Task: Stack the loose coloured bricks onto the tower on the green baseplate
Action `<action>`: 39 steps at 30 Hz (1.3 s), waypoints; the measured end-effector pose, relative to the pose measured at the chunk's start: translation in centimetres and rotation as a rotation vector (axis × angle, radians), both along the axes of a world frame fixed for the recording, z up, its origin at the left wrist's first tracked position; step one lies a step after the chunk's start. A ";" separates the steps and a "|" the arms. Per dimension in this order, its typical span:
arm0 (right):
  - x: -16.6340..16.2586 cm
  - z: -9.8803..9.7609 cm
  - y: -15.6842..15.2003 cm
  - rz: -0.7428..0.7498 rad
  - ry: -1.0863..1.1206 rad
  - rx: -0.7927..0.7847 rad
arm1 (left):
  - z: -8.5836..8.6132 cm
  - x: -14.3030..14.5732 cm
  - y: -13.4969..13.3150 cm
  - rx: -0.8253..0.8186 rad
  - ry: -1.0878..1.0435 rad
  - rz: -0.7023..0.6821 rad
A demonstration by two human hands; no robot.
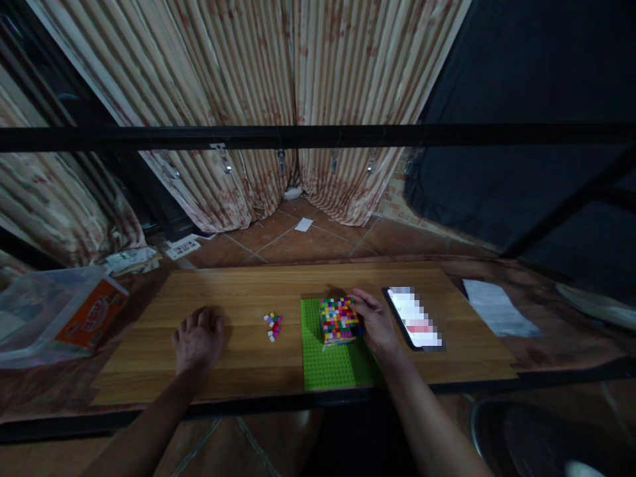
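A multicoloured block of small toy bricks [338, 319] stands on a green studded baseplate [328, 368] at the middle of the wooden table. My right hand [376, 321] is at the block's right side, its fingers bent around the far right corner and touching it. The thumb is mostly hidden. My left hand [199, 339] lies palm down on the table at the left, fingers a little apart and slightly curled, with nothing in it. Between that hand and the baseplate lies a small group of loose toy bricks [273, 324] in white, pink, yellow and other colours.
A phone [415, 318] with a lit, blurred screen lies right of my right hand. Beyond the wooden table [238, 285] are a clear plastic box [54, 311] at left and a white sheet [497, 308] at right. A black metal bar [318, 134] crosses above, before the curtains.
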State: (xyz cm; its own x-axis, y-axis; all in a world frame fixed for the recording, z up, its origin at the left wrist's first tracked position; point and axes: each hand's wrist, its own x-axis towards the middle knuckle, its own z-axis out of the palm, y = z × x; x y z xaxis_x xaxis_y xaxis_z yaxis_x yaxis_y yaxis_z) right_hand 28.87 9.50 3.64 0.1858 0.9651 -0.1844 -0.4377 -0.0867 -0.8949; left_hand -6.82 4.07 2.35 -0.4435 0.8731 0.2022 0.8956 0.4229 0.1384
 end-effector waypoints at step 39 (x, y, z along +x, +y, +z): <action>-14.1 -1.7 -5.9 0.399 -1.477 0.538 | -0.8 0.2 -0.1 0.087 -0.006 0.010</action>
State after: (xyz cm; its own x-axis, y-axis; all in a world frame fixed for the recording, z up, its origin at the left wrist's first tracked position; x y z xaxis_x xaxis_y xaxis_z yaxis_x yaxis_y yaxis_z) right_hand 14.75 3.61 1.93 -0.3793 0.8833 0.2754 0.7577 0.4673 -0.4554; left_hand -6.66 3.98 1.50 -0.4535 0.8479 0.2746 0.8904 0.4179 0.1802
